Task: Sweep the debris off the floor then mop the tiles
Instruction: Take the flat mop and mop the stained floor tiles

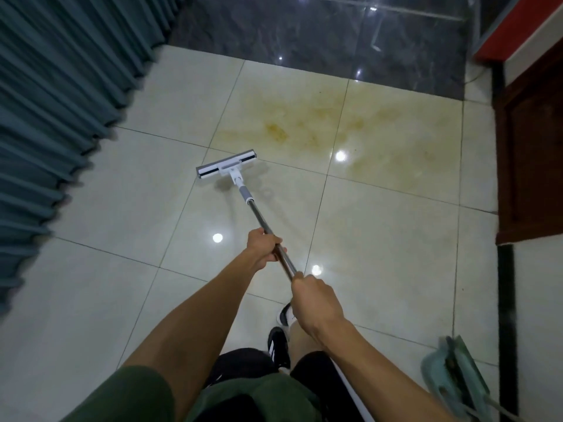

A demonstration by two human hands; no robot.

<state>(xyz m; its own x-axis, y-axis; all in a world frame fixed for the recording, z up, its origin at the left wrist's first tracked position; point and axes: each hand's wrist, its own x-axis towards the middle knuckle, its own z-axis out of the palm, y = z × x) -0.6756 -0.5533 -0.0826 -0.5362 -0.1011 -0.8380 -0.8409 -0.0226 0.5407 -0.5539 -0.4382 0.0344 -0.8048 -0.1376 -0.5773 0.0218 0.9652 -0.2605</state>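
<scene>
A flat mop with a grey and white head (pixel 227 165) rests on the pale glossy floor tiles (pixel 380 239), its metal pole (pixel 262 222) slanting back toward me. My left hand (pixel 264 248) is wrapped around the pole further down. My right hand (pixel 315 301) grips the pole's upper end, close to my body. A yellowish-brown smear (pixel 335 132) spreads over the tiles just beyond and right of the mop head.
Teal pleated curtains (pixel 58 102) hang along the left. Dark marble flooring (pixel 320 35) lies past the tiles. A dark wooden door (pixel 530 159) stands at the right. A teal dustpan (pixel 454 379) lies at the lower right. My feet in black and white shoes (pixel 278 345) are below.
</scene>
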